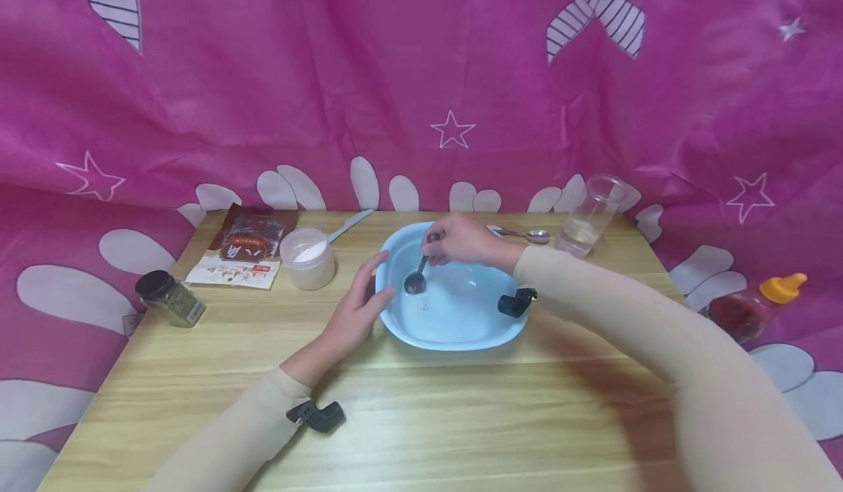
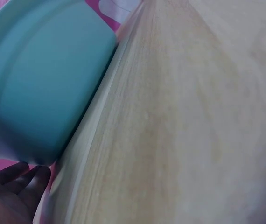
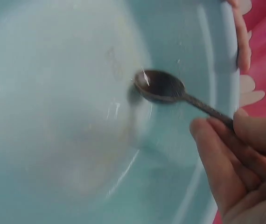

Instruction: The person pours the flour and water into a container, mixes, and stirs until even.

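In the head view a light blue plastic basin [image 1: 454,334] sits on the wooden table. My left hand [image 1: 349,316] holds its left side, thumb over the rim and fingers along the outer wall. Those fingers show against the basin wall [image 2: 53,79] in the left wrist view. My right hand [image 1: 464,239] pinches the handle of a dark metal spoon [image 3: 163,87], bowl down inside the basin. Glossy reflections lie around the spoon's bowl; whether liquid covers the bottom I cannot tell for sure.
Left of the basin are a tub of white powder [image 1: 309,261], a spreader knife [image 1: 352,222], a brown-and-white packet [image 1: 240,250] and a black-lidded jar [image 1: 171,298]. Another spoon [image 1: 536,236] and a clear cup [image 1: 589,217] stand behind right; a yellow-capped bottle [image 1: 747,309] is far right.
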Demonstrator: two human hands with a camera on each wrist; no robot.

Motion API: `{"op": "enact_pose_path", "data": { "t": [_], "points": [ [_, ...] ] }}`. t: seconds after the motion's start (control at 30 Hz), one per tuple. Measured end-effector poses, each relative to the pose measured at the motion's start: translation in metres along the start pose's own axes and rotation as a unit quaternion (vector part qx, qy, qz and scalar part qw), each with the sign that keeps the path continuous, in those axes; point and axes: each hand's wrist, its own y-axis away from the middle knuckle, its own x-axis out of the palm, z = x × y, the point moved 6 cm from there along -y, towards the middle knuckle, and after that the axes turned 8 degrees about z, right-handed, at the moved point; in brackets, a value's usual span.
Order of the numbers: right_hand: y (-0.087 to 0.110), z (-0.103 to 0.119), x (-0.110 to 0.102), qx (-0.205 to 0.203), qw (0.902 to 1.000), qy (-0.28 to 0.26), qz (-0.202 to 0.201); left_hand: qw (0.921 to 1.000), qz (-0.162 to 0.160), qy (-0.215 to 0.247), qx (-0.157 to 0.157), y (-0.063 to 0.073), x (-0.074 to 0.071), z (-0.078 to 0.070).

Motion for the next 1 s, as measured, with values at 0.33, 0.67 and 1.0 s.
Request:
{"op": "enact_pose_path", "data": {
  "t": [0.33,0.67,1.0],
  "points": [
    [0.022,-0.007,-0.03,0.016,0.9791,0.195,-0.057,1.0,0.004,-0.001,-0.004,-0.001,0.001,0.0],
    [0.023,0.001,0.004,0.011,0.9909,0.08,0.108,1.0,0.0,0.0,-0.001,-0.001,-0.002,-0.002],
    [0.008,-0.013,-0.017,0.006,0.9988,0.04,-0.028,1.0,0.002,-0.002,0.001,0.0,-0.002,0.0]
  ]
}}
